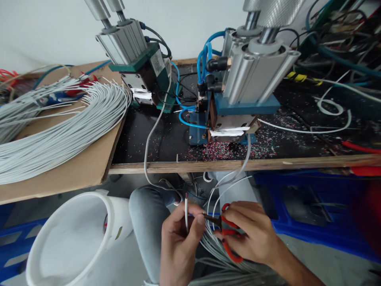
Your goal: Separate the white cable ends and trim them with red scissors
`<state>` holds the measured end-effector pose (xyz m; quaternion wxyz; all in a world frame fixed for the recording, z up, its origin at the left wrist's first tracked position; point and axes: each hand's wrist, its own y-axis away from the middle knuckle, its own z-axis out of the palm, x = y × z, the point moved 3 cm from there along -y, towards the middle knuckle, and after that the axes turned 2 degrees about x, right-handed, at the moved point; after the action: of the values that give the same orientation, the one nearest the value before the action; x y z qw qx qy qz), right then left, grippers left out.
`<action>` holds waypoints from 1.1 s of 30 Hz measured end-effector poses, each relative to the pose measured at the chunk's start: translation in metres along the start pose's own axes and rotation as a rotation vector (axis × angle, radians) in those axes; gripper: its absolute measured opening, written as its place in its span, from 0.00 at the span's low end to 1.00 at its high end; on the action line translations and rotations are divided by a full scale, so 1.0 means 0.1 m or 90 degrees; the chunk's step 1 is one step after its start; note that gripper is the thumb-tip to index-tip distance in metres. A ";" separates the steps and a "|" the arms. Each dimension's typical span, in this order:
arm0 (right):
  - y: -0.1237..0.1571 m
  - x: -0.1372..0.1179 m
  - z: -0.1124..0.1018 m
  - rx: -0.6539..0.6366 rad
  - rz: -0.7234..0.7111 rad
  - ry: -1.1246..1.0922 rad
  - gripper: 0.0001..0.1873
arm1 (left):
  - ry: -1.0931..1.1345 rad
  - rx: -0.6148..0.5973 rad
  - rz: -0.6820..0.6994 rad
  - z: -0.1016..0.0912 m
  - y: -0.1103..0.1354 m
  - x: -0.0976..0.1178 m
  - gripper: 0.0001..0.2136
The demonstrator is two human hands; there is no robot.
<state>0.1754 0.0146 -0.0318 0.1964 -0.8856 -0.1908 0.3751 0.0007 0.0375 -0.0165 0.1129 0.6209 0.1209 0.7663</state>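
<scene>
My left hand [181,242] pinches a white cable [186,212] whose short end stands upright, with a bit of red showing at its tip. Red-handled scissors [230,250] are in my right hand [253,234], fingers around the handles. Their blades point left and reach the left thumb and fingertip; what lies between the blade tips is too small to make out. Below both hands, a bundle of white cables [218,248] lies across my lap, partly hidden by the hands.
A silver pneumatic machine on a blue base [247,105] stands on the black bench, with coloured scraps around it. Another machine [133,63] is further left. Coiled white cables [89,123] lie on cardboard. A white bucket [111,222] stands lower left, blue crates [297,214] lower right.
</scene>
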 end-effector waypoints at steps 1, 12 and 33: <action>0.00 0.00 0.00 0.001 0.002 0.001 0.12 | 0.000 0.004 -0.001 0.00 0.00 0.00 0.15; 0.00 0.09 -0.05 0.033 -0.123 0.125 0.08 | 0.109 -0.103 -0.103 0.03 -0.05 -0.06 0.13; -0.10 -0.01 -0.15 -0.027 -0.114 0.178 0.07 | 0.017 -0.058 -0.035 -0.04 -0.08 -0.05 0.13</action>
<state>0.1837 0.0191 -0.0169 0.2352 -0.9125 -0.2477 0.2252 -0.0021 0.0430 -0.0244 0.1609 0.6014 0.1043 0.7756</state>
